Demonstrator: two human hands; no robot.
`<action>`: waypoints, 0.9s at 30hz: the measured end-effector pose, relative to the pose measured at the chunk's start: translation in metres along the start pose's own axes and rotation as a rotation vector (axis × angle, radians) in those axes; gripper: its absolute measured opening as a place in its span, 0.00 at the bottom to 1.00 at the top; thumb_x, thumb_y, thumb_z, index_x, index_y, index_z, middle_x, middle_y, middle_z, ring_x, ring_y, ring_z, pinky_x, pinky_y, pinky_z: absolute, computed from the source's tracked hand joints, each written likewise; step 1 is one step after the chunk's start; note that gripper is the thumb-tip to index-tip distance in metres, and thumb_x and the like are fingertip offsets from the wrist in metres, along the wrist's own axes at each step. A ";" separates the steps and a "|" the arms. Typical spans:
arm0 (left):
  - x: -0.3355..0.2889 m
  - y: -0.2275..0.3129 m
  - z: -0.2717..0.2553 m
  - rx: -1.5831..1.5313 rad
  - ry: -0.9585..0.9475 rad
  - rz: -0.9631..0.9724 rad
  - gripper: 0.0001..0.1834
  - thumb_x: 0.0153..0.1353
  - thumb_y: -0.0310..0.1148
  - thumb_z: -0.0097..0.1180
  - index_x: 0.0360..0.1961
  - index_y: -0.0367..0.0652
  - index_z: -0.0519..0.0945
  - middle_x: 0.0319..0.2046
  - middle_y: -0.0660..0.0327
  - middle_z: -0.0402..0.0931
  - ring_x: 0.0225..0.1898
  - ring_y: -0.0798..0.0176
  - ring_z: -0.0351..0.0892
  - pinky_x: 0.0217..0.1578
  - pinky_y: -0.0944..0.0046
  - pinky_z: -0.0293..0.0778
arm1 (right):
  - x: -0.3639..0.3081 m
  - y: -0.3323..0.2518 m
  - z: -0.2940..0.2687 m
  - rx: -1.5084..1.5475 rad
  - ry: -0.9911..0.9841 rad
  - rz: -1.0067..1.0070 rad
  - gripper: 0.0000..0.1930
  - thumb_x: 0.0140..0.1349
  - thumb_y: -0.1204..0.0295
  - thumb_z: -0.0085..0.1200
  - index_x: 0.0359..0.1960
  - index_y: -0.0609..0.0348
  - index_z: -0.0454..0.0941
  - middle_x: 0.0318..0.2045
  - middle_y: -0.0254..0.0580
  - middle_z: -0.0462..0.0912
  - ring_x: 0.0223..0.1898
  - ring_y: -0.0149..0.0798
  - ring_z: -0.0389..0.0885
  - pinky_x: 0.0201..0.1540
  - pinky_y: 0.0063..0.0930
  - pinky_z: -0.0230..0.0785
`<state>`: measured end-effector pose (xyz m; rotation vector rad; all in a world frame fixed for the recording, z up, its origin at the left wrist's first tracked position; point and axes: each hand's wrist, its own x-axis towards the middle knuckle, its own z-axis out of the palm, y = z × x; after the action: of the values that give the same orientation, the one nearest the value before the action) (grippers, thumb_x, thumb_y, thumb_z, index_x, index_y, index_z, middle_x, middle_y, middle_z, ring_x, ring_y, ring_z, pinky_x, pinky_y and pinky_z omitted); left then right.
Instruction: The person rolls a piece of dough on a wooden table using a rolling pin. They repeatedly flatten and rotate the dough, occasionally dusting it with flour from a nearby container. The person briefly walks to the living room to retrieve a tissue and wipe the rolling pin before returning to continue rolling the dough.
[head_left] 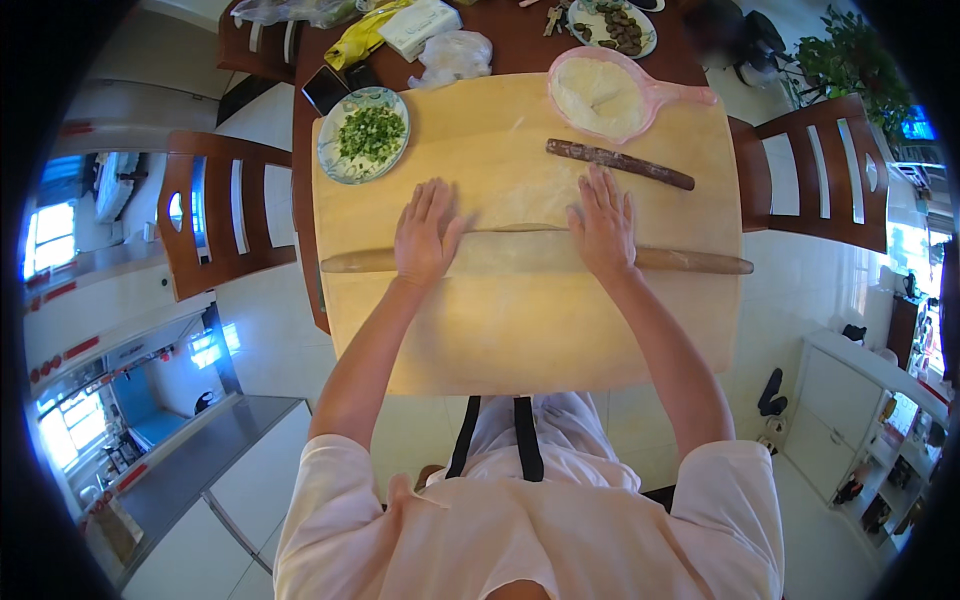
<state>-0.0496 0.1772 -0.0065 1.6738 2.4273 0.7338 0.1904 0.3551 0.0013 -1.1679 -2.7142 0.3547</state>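
Observation:
A long wooden rolling pin (pixel 690 261) lies crosswise on a pale yellow wooden board (pixel 530 350). Around its middle there seems to be a pale sheet of dough (pixel 510 252), with a thin edge showing on the far side. My left hand (pixel 427 232) rests palm down over the pin, left of its middle, fingers stretched forward. Over the right part lies my right hand (pixel 604 222), also flat with fingers extended. Just beyond my right fingertips is a short dark rolling pin (pixel 620 163) dusted with flour.
A plate of chopped green onions (pixel 368 137) sits at the board's far left. A pink handled bowl of flour (pixel 598 97) stands far right. Behind are a plate of brown pieces (pixel 612 28), a plastic bag (pixel 452 60) and a phone (pixel 325 90). Wooden chairs (pixel 225 210) flank the table.

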 end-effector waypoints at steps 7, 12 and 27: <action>-0.150 0.047 -0.033 0.199 -0.257 0.020 0.34 0.64 0.47 0.53 0.67 0.41 0.64 0.71 0.51 0.56 0.70 0.40 0.54 0.65 0.38 0.53 | -0.158 -0.019 -0.031 0.075 -0.115 -0.083 0.32 0.60 0.63 0.56 0.66 0.56 0.64 0.72 0.45 0.56 0.72 0.51 0.53 0.69 0.61 0.46; -0.129 0.053 -0.038 0.045 -0.173 0.087 0.35 0.60 0.43 0.59 0.66 0.40 0.65 0.67 0.50 0.61 0.67 0.41 0.59 0.64 0.42 0.57 | -0.179 -0.004 -0.031 0.097 -0.054 -0.115 0.31 0.58 0.68 0.58 0.65 0.56 0.66 0.71 0.46 0.58 0.71 0.50 0.55 0.68 0.62 0.46; 0.010 0.056 0.032 -0.305 -0.562 -0.005 0.17 0.50 0.41 0.69 0.32 0.40 0.76 0.24 0.57 0.74 0.28 0.58 0.74 0.32 0.58 0.70 | -0.271 -0.007 -0.032 0.154 -0.097 -0.214 0.27 0.50 0.66 0.64 0.55 0.55 0.75 0.58 0.40 0.73 0.60 0.42 0.70 0.63 0.48 0.58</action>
<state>0.0051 0.2118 -0.0079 1.4987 1.8322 0.5086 0.3780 0.1569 0.0181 -0.8324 -2.8005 0.5905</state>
